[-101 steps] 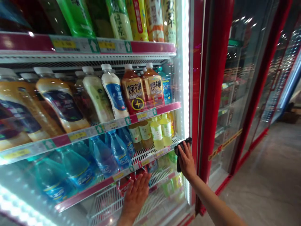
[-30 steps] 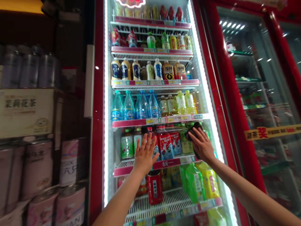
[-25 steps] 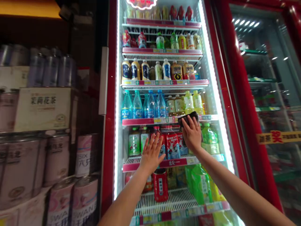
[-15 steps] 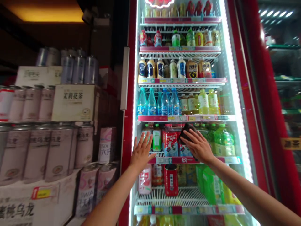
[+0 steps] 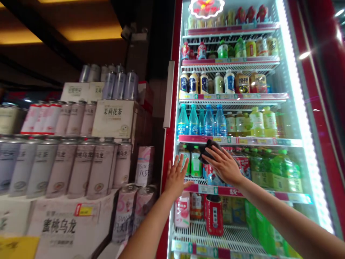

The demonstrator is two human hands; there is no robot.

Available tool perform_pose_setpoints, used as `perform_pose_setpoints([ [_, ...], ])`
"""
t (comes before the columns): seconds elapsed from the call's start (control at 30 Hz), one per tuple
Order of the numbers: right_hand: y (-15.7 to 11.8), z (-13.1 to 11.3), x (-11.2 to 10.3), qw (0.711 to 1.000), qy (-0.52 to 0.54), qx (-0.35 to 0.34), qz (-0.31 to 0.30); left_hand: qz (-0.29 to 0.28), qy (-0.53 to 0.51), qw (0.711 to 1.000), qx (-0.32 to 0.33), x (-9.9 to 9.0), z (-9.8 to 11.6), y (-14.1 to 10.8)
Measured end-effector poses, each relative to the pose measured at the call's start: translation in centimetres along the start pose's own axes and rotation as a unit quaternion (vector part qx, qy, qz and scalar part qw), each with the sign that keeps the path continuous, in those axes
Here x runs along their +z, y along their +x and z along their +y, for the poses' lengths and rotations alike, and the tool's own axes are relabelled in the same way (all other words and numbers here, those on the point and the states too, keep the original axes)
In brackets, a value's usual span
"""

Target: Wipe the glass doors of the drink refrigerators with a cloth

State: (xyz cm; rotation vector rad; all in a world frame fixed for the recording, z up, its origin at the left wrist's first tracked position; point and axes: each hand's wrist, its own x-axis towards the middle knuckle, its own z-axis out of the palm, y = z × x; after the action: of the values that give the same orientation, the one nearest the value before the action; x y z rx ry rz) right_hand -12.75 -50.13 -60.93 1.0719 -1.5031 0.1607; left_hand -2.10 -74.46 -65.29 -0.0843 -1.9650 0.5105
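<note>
Lit shelves (image 5: 190,138) fill the fridge (image 5: 176,32). Black cloth (image 5: 209,144) lies beneath the right hand (image 5: 225,166), toward its ten o'clock — grip unclear, long axis hidden — and at two o'clock from the farther left hand (image 5: 175,176), spread and empty.

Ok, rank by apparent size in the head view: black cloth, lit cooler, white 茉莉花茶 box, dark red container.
Lit cooler
White 茉莉花茶 box
Dark red container and black cloth, unranked: the right hand covers part of the cloth
</note>
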Motion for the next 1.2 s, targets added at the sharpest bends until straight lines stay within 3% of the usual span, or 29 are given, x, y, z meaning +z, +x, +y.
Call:
perform_pose_setpoints([
  [0.1,3.8,0.1,0.7,0.995,-0.021,0.092,0.038,-0.001,-0.007,1.000,-0.013,-0.2,-0.3,-0.7],
  [0.17,7.0,-1.0,1.3,0.992,-0.032,0.118,0.039,0.007,-0.001,0.999,-0.045,-0.2,-0.7,-1.5],
  [0.33,13.1,-3.5,2.2,0.994,-0.050,0.098,0.009,0.018,0.019,0.997,-0.075,-0.4,-2.7,-3.8],
  [0.57,17.5,-5.6,3.3,0.997,-0.041,0.063,0.020,0.006,0.038,0.996,-0.081,-0.6,-3.7,-5.5],
  [0.73,16.3,-8.9,4.5,1.000,-0.028,-0.012,0.007,-0.004,0.058,0.992,-0.114,-0.1,-3.3,-7.2],
  [0.97,10.8,-11.3,5.0,0.996,0.003,-0.092,-0.023,-0.054,0.055,0.989,-0.129,-1.0,-2.8,-9.4],
  [1.2,5.6,-13.3,5.9,0.993,0.025,-0.107,-0.031,-0.073,0.022,0.983,-0.165,-1.1,-1.0,-11.4],
])
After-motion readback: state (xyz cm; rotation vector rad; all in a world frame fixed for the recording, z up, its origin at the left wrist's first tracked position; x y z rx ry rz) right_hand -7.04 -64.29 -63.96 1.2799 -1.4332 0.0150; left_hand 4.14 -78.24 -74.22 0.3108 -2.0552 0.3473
